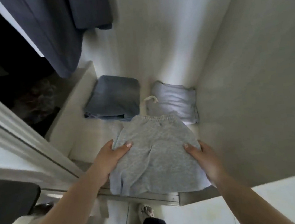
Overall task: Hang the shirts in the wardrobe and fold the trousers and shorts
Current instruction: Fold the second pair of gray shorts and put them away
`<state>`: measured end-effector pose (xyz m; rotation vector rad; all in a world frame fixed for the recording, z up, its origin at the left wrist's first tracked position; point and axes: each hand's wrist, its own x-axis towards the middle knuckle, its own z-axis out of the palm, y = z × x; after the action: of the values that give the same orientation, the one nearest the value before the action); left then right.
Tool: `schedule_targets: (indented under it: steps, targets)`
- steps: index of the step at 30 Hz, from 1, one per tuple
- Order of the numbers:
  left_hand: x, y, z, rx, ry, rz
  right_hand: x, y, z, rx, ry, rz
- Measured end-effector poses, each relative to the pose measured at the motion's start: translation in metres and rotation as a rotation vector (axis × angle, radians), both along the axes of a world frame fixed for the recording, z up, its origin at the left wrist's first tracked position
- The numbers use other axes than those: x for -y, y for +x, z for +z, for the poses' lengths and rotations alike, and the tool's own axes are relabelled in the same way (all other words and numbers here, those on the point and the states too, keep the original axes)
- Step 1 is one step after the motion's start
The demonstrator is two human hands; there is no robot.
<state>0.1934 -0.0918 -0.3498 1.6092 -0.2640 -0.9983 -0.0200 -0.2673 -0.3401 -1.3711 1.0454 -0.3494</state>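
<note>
Folded grey shorts (pixel 155 153) with an elastic waistband lie at the front of the white wardrobe floor (pixel 82 130), their near edge hanging over the sill. My left hand (pixel 111 156) grips their left side, thumb on top and fingers under the cloth. My right hand (pixel 201 155) grips the right side the same way. Behind them sit folded blue jeans (pixel 113 97) on the left and a folded pale garment (pixel 176 99) with a white drawstring on the right. Dark shirts (pixel 54 30) hang above at the upper left.
The wardrobe's right wall (pixel 250 81) stands close beside the shorts. A sliding door frame and rail (pixel 22 130) run along the left. A dark cushioned seat (pixel 7 197) is at the lower left. My foot (pixel 145 211) shows on the tiled floor below.
</note>
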Motion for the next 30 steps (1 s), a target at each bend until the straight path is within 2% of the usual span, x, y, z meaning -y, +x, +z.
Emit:
schedule_targets:
  steps: [6,11,15,19,24,27,29,30]
  targets:
    - [0.068,0.057,-0.017,-0.020,0.044,-0.150,0.050,0.033,-0.034,0.040,0.220,-0.095]
    - [0.159,0.107,-0.030,-0.024,0.020,-0.226,0.141,0.074,-0.056,0.049,0.243,-0.208]
    - [0.241,0.139,-0.039,0.037,-0.010,-0.271,0.211,0.101,-0.055,0.058,0.107,-0.248]
    - [0.317,0.169,-0.058,0.126,-0.042,-0.344,0.276,0.124,-0.071,-0.050,-0.152,-0.320]
    - [0.377,0.191,-0.127,0.213,0.017,-0.338,0.324,0.150,-0.127,-0.269,-0.318,-0.367]
    - [0.391,0.189,-0.173,0.153,0.085,-0.322,0.334,0.161,-0.157,-0.411,-0.336,-0.430]
    - [0.391,0.183,-0.189,0.282,0.138,-0.234,0.331,0.167,-0.168,-0.486,-0.365,-0.433]
    - [0.388,0.178,-0.193,0.456,0.155,-0.191,0.326,0.169,-0.168,-0.510,-0.423,-0.421]
